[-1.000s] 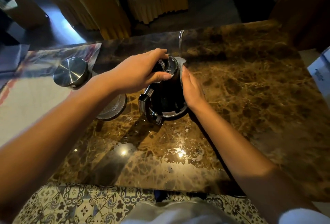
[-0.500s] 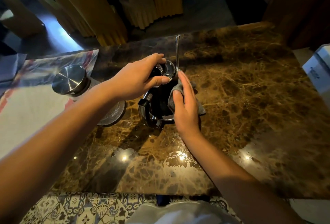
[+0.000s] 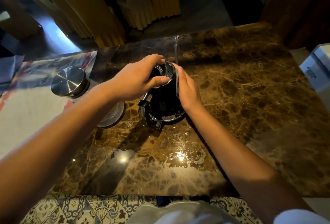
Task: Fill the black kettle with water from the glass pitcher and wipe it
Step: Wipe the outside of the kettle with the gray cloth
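Right now, one black kettle stands upright near the middle of the marble counter, its thin spout pointing to the far side and its handle toward me. My left hand sits over the top, fingers and thumb curled round the lid. My right hand lies flat against the kettle's right side, fingers straight, pressing one grey cloth to the wall; only a narrow strip of cloth shows.

One glass pitcher with a metal lid stands just left of the kettle, partly behind my left forearm, apart from it. Wet marks and two bright light spots show on the counter on the near side of the kettle.

One patterned mat lies at the left under the pitcher's edge. One white box sits at the right edge. Several yellow-covered chairs stand beyond the far edge; count unclear.
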`<state>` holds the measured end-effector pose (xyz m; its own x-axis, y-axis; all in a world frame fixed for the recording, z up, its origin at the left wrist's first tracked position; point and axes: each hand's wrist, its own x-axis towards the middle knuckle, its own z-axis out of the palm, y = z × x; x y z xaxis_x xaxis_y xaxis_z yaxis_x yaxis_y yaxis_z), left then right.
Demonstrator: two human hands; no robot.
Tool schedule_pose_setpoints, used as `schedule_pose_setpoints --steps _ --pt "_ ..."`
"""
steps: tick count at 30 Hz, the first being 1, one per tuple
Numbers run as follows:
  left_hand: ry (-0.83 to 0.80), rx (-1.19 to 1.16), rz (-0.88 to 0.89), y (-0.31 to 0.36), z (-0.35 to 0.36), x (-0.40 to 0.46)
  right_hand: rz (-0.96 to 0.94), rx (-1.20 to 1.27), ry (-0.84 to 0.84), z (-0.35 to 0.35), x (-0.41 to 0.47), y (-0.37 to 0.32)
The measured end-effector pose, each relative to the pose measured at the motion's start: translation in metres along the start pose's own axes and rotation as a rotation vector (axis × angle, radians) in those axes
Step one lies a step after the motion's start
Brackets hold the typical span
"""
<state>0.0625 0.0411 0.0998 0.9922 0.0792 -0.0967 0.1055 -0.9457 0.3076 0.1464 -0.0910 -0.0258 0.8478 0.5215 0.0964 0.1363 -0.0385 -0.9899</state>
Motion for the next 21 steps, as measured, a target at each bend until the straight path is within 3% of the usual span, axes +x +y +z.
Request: schedule_pose_setpoints --steps 7,11,14,21 --pt "0.011 -0.01 -0.006 0.004 0.004 -0.002 0.171 0.012 0.082 0.004 -0.031 0.036" --pt "0.011 -0.025 -0.014 0.004 0.003 -0.002 -0.091 -0.192 0.218 0.032 -0.065 0.032" --pt "0.004 -0.027 -0.016 0.003 0.002 -0.002 -0.237 -0.278 0.219 0.034 -0.055 0.026" --pt "-0.004 -0.006 -0.017 0.001 0.003 0.0 -0.326 -0.308 0.177 0.026 -0.044 0.022"
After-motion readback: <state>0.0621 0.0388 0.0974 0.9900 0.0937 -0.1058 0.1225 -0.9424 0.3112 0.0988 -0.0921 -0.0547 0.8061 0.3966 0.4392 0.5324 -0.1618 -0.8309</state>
